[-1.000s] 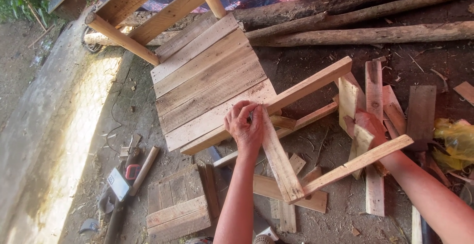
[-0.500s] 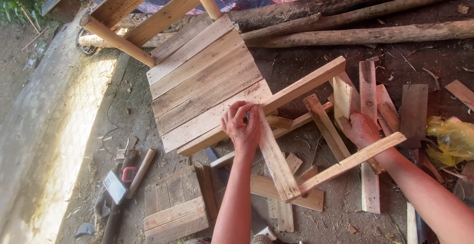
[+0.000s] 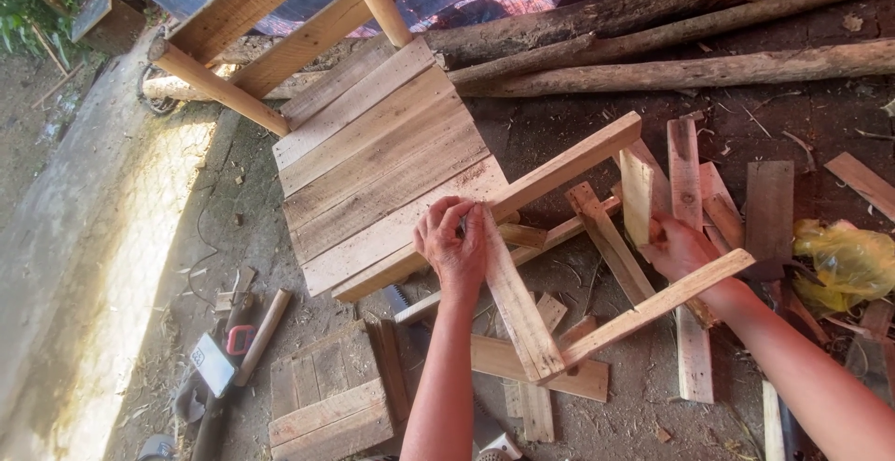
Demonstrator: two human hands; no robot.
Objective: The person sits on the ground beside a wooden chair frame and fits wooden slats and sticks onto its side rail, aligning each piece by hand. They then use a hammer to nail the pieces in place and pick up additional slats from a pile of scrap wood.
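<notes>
A rough wooden chair lies tipped on the dirt, its slatted seat facing up at me. My left hand presses on the joint where a leg board meets the seat's front rail. My right hand grips a short upright plank at the far side of the frame. A thin crosspiece runs from the leg board's end toward my right wrist.
Several loose planks lie at the right beside a yellow plastic bag. Long logs lie along the back. A small slatted panel and a hammer lie at the lower left.
My right hand has moved up and taken hold of the short upright plank. The frame has tilted a little. My left hand stays pressed on the joint.
</notes>
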